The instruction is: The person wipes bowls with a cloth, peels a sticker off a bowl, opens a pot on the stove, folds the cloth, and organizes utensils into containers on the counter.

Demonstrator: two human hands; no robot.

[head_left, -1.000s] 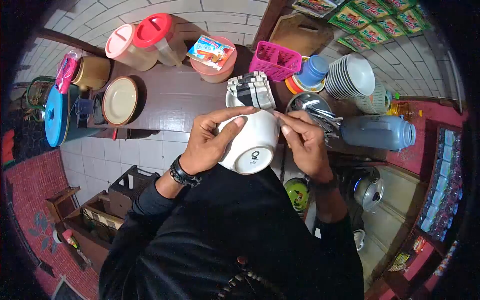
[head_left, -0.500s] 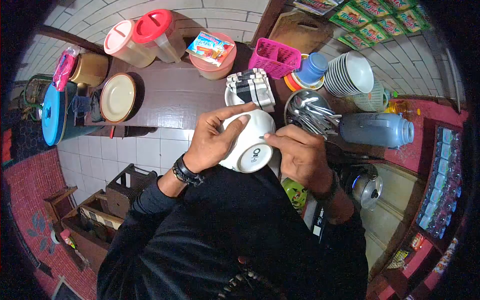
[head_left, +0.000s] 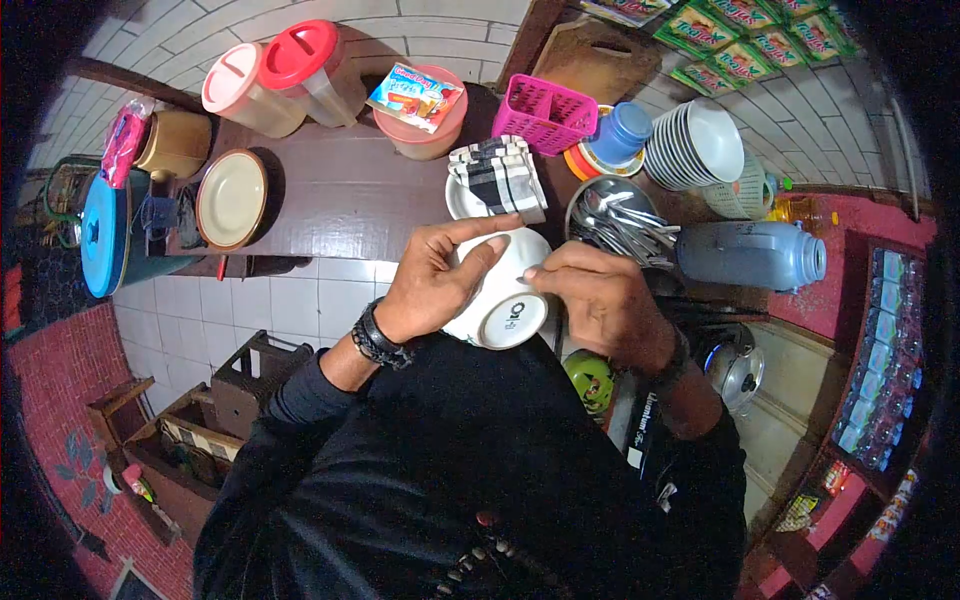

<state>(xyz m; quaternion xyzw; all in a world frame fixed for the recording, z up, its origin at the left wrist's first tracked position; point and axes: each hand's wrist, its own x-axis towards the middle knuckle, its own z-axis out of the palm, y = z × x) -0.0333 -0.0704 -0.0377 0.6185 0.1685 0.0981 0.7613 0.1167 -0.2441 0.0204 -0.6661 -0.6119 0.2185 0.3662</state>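
Observation:
A white bowl (head_left: 500, 280) is tilted so that its underside with a dark printed mark faces me. My left hand (head_left: 437, 280) grips it from the left, thumb on the outer wall and fingers along the far edge. On the right, my right hand (head_left: 610, 305) is curled, its index fingertip and thumb at the wall just above the foot ring; whether it pinches anything is hidden. Just beyond the bowl, a folded black-and-white checked cloth (head_left: 497, 178) lies over a white dish (head_left: 463, 200) on the brown table (head_left: 340, 200).
Spoons and forks fill a round container (head_left: 620, 215) behind my right hand. Farther right are stacked white bowls (head_left: 695, 145) and a blue-grey flask (head_left: 750, 255). A pink basket (head_left: 545, 115) stands at the back. A rimmed plate (head_left: 232, 200) lies left; a kettle (head_left: 737, 375) is lower right.
My right hand has moved from the bowl's far right edge down to the wall near its base, and its fingers have curled. My left hand still holds the bowl.

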